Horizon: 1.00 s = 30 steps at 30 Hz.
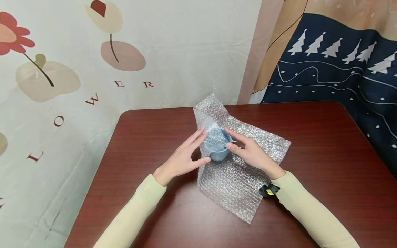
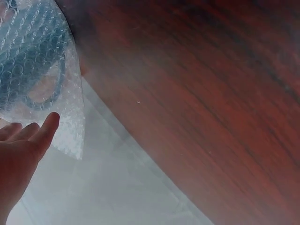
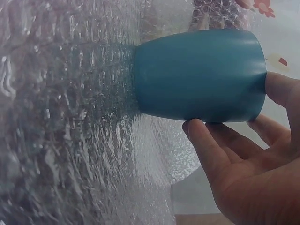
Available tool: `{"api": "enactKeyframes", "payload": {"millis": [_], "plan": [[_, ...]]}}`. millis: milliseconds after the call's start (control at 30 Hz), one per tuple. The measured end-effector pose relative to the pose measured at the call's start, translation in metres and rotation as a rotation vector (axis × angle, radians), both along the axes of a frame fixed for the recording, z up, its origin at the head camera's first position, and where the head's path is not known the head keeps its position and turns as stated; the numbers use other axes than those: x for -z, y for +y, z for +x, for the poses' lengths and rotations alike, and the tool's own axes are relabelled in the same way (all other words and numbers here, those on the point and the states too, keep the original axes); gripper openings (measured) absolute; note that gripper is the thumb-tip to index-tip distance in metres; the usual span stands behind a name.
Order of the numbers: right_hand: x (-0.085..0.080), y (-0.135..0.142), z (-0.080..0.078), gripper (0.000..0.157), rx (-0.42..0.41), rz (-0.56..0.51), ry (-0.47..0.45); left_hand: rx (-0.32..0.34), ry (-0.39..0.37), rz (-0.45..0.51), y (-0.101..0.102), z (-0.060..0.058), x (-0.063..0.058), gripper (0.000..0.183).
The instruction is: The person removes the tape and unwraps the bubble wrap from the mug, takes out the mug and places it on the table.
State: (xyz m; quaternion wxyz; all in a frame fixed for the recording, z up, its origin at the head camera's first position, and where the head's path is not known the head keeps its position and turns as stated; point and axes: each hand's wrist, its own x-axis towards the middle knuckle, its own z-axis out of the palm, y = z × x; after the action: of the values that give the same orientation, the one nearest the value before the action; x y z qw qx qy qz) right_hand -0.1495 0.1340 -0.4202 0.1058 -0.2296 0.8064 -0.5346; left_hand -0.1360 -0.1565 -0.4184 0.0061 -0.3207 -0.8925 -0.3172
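Observation:
A blue mug (image 1: pixel 219 156) stands upright on a sheet of clear bubble wrap (image 1: pixel 232 186), with part of the wrap folded up over its left side and mouth. My right hand (image 1: pixel 252 151) holds the mug near its rim, thumb and fingers against the wall. In the right wrist view the bare blue side of the mug (image 3: pixel 201 77) shows beside that hand (image 3: pixel 253 173). My left hand (image 1: pixel 183 156) lies along the wrapped left side with its fingers extended. Through the bubble wrap (image 2: pixel 70 126) in the left wrist view, the mug's handle (image 2: pixel 60 79) shows above the left fingers.
The reddish-brown wooden table (image 1: pixel 149 137) has rounded far corners. Behind it hangs a pale cloth (image 1: pixel 186 51) printed with flowers and letters. A dark blue cloth (image 1: pixel 325 75) with white trees hangs at the right. A black device (image 1: pixel 269 190) is worn on the right wrist.

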Motion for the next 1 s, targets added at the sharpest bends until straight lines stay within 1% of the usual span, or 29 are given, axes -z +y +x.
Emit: {"api": "enactKeyframes", "payload": {"millis": [400,1000], "plan": [[0.0000,0.0001,0.0005,0.061,0.018,0.033,0.002,-0.008,0.010,0.021,-0.0035,0.0028,0.0026,0.085],[-0.0008,0.0003,0.0016,0.062,0.018,0.035,-0.024,-0.030,-0.038,0.042,-0.0064,0.0061,0.0024,0.084]]}}
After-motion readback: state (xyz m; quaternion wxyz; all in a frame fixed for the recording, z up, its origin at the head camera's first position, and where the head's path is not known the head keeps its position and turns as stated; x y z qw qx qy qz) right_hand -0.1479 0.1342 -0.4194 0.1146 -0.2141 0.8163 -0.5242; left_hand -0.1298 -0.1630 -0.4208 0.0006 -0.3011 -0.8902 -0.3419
